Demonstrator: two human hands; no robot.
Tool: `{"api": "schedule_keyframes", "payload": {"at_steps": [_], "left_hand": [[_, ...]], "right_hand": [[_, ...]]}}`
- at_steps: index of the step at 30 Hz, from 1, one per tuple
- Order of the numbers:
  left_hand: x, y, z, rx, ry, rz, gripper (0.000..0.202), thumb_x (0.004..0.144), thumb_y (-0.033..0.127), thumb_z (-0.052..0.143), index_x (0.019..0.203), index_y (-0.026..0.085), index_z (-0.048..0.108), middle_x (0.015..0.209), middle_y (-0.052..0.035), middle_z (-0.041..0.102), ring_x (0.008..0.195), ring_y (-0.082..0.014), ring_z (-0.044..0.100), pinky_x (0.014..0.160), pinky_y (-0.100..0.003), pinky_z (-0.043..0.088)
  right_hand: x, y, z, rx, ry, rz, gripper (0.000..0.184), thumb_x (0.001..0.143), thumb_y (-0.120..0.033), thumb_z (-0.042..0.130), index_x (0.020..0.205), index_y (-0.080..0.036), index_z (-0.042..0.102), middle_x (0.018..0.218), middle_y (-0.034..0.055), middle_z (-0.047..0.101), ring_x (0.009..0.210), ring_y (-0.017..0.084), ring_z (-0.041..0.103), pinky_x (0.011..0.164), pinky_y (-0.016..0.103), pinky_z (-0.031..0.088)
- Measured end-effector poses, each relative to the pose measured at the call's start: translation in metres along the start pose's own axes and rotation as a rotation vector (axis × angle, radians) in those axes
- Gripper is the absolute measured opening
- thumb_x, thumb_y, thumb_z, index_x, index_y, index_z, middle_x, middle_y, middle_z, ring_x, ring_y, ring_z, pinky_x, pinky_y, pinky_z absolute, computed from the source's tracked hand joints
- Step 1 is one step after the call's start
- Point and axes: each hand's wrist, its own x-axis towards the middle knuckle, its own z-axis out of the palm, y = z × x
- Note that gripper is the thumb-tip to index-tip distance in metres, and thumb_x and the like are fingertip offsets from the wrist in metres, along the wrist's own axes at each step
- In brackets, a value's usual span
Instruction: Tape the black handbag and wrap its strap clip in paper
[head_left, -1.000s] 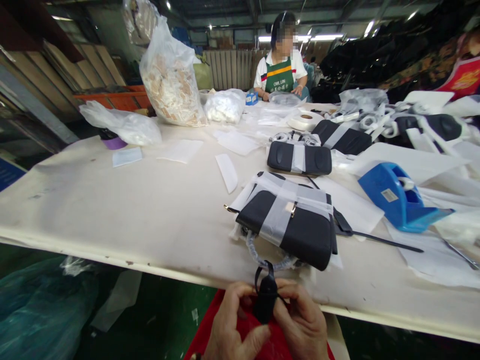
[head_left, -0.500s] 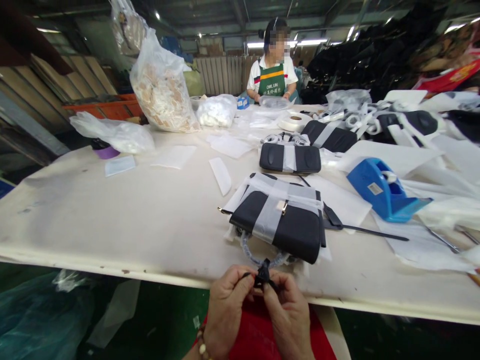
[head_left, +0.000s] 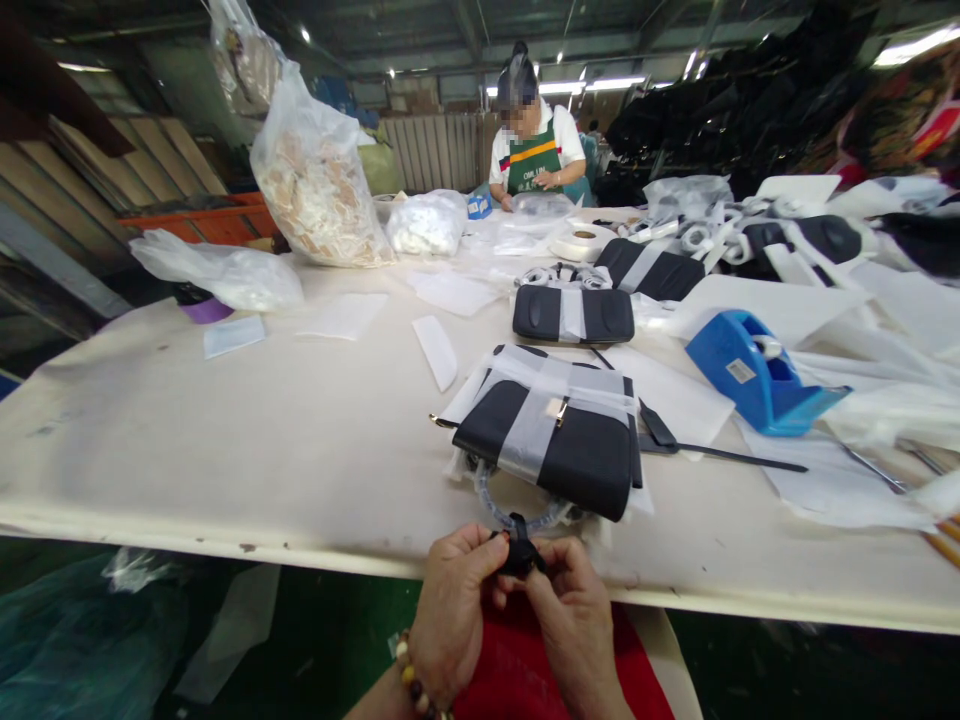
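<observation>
A black handbag [head_left: 577, 455] lies on the table near its front edge, with pale wrapping strips across it and a gold clasp on its front. Its curved handle [head_left: 491, 497], wrapped in clear film, points toward me. A black strap or ribbon [head_left: 519, 548] is looped around the handle. My left hand [head_left: 459, 590] pinches the left side of this black strap. My right hand [head_left: 574, 605] pinches its right side, fingers closed. The exact shape of the strap between my fingertips is partly hidden.
A blue tape dispenser [head_left: 754, 375] stands to the right of the bag, with a thin black strap [head_left: 739, 458] before it. Another wrapped black bag [head_left: 574, 315] lies behind. Large plastic bags [head_left: 319, 180] stand at the back left. A co-worker [head_left: 536, 150] stands across the table.
My hands have shifted the black strap, which now shows a wider loop at the handle. The co-worker has bent forward and raised one hand. The view has shifted slightly.
</observation>
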Motion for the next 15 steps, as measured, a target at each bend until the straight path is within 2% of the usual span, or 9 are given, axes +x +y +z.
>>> {"api": "schedule_keyframes", "payload": {"at_steps": [2, 3, 5, 7, 9, 12, 15], "left_hand": [[-0.004, -0.003, -0.006, 0.088, 0.001, 0.061, 0.022, 0.064, 0.034, 0.063, 0.064, 0.013, 0.056, 0.053, 0.0003, 0.051, 0.047, -0.0081, 0.041, 0.047, -0.019, 0.033], [-0.006, -0.005, -0.011, 0.185, -0.006, 0.144, 0.018, 0.068, 0.031, 0.06, 0.067, 0.014, 0.059, 0.057, -0.0012, 0.054, 0.051, -0.0094, 0.045, 0.05, -0.02, 0.036], [-0.011, -0.012, -0.022, 0.43, -0.06, 0.38, 0.014, 0.075, 0.026, 0.056, 0.073, 0.016, 0.065, 0.073, -0.0057, 0.062, 0.065, -0.0135, 0.054, 0.063, -0.023, 0.043], [-0.015, -0.022, -0.031, 0.618, -0.134, 0.596, 0.014, 0.078, 0.022, 0.054, 0.079, 0.018, 0.068, 0.09, -0.0086, 0.065, 0.081, -0.0176, 0.058, 0.076, -0.026, 0.044], [-0.02, -0.034, -0.037, 0.696, -0.151, 0.693, 0.014, 0.079, 0.02, 0.056, 0.084, 0.021, 0.07, 0.089, -0.0084, 0.066, 0.078, -0.0177, 0.057, 0.073, -0.026, 0.044], [-0.027, -0.05, -0.044, 0.746, -0.092, 0.792, 0.014, 0.079, 0.018, 0.059, 0.082, 0.024, 0.071, 0.079, -0.0069, 0.066, 0.066, -0.0149, 0.053, 0.064, -0.024, 0.04], [-0.028, -0.059, -0.061, 0.897, -0.065, 1.049, 0.02, 0.083, 0.016, 0.053, 0.093, 0.025, 0.068, 0.08, -0.0081, 0.065, 0.07, -0.0157, 0.053, 0.067, -0.025, 0.04]], "right_hand": [[0.0, 0.003, -0.004, -0.006, -0.005, -0.043, 0.012, 0.07, -0.029, 0.062, 0.07, -0.018, 0.055, 0.069, 0.001, 0.063, 0.063, 0.012, 0.06, 0.06, 0.022, 0.051], [0.001, 0.004, -0.006, -0.005, -0.018, -0.054, 0.012, 0.07, -0.029, 0.062, 0.072, -0.018, 0.057, 0.07, 0.0011, 0.064, 0.064, 0.012, 0.06, 0.06, 0.021, 0.051], [0.004, 0.004, -0.011, -0.021, -0.065, -0.059, 0.012, 0.07, -0.029, 0.063, 0.074, -0.018, 0.06, 0.07, 0.0013, 0.064, 0.064, 0.012, 0.06, 0.06, 0.021, 0.051], [0.011, 0.002, -0.018, -0.067, -0.072, -0.063, 0.013, 0.071, -0.03, 0.064, 0.074, -0.018, 0.062, 0.069, 0.0014, 0.064, 0.063, 0.012, 0.06, 0.059, 0.02, 0.051], [0.019, -0.001, -0.024, -0.123, -0.041, -0.054, 0.016, 0.072, -0.033, 0.064, 0.076, -0.018, 0.062, 0.068, 0.0013, 0.064, 0.061, 0.012, 0.06, 0.058, 0.02, 0.051], [0.026, -0.004, -0.031, -0.231, -0.061, -0.056, 0.021, 0.073, -0.038, 0.063, 0.078, -0.018, 0.062, 0.068, 0.0021, 0.063, 0.061, 0.014, 0.06, 0.058, 0.023, 0.05], [0.018, 0.001, -0.033, -0.247, -0.155, -0.017, 0.025, 0.074, -0.042, 0.062, 0.079, -0.018, 0.059, 0.07, 0.0029, 0.062, 0.063, 0.015, 0.059, 0.059, 0.024, 0.049]]}}
